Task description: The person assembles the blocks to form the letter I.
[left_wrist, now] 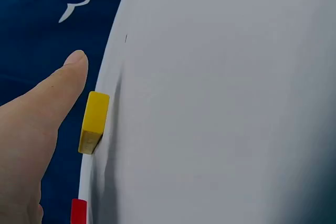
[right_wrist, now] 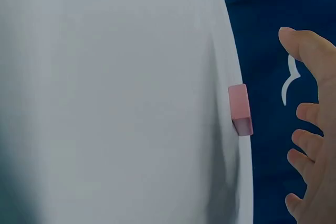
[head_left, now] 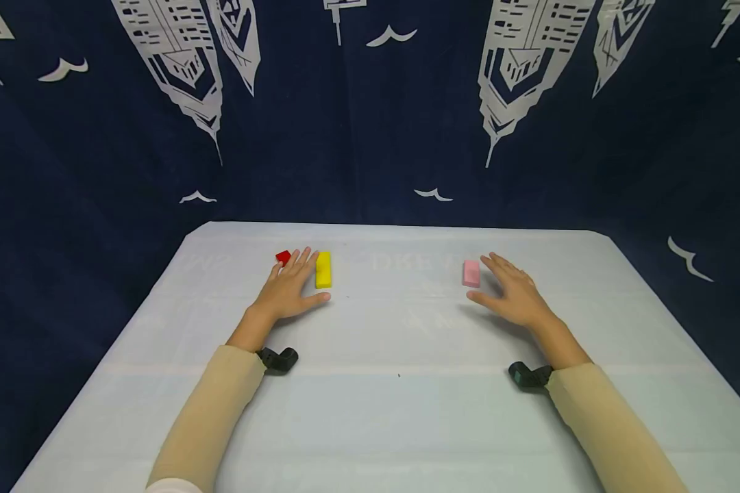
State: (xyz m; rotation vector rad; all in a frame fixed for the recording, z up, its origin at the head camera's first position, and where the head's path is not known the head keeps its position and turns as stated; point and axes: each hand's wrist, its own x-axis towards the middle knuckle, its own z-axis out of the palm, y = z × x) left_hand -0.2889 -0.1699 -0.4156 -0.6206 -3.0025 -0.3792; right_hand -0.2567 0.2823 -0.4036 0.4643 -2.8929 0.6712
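My left hand (head_left: 288, 289) hovers over the far left of the table, fingers spread and holding nothing. Just right of its fingers lies a yellow block (head_left: 323, 270), long and flat. Partly hidden behind those fingers is a small red block (head_left: 283, 257). In the left wrist view the thumb stretches above the yellow block (left_wrist: 94, 123), and the red block (left_wrist: 79, 212) shows at the bottom edge. On the right side, my right hand (head_left: 513, 293) is spread beside a pink block (head_left: 471, 273), thumb and fingers apart. The right wrist view shows the pink block (right_wrist: 240, 109) outside that hand's grasp.
A white-covered table (head_left: 395, 424) stretches beneath both arms, with a tiny dark speck (head_left: 399, 375) near its middle. Behind it hangs a navy curtain (head_left: 358, 137) with pale building and bird prints. Dark wrist cameras (head_left: 277, 359) sit on both wrists.
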